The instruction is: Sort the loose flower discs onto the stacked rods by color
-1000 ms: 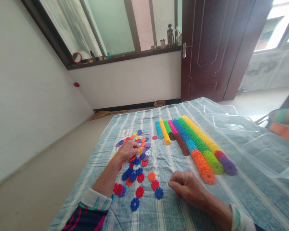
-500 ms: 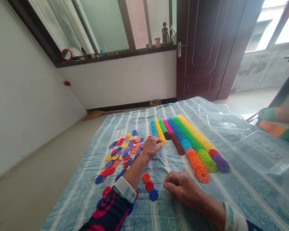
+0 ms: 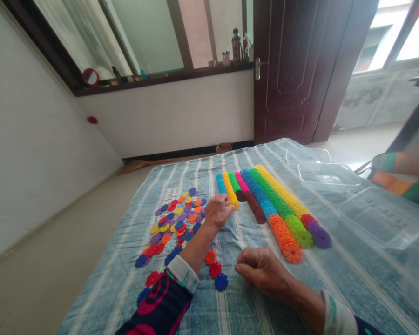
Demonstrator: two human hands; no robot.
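A loose scatter of flat, flower-shaped plastic discs (image 3: pixel 176 223) in many colours is lying on the left of the striped cloth (image 3: pixel 335 279) covering the worktop. Just right of it, the left hand (image 3: pixel 218 211) is resting at the near end of the yellow stack (image 3: pixel 229 195), its fingers curled against that end; whether they are pinching a disc cannot be told. Further right, long stacked rows (image 3: pixel 279 209) in green, blue, orange and purple are lying side by side. Nearer the person, the right hand (image 3: pixel 261 272) is lying on the cloth with its fingers curled loosely together, close to three loose discs (image 3: pixel 214 270). Clear plastic tubs (image 3: pixel 384 218) are sitting at the far right.
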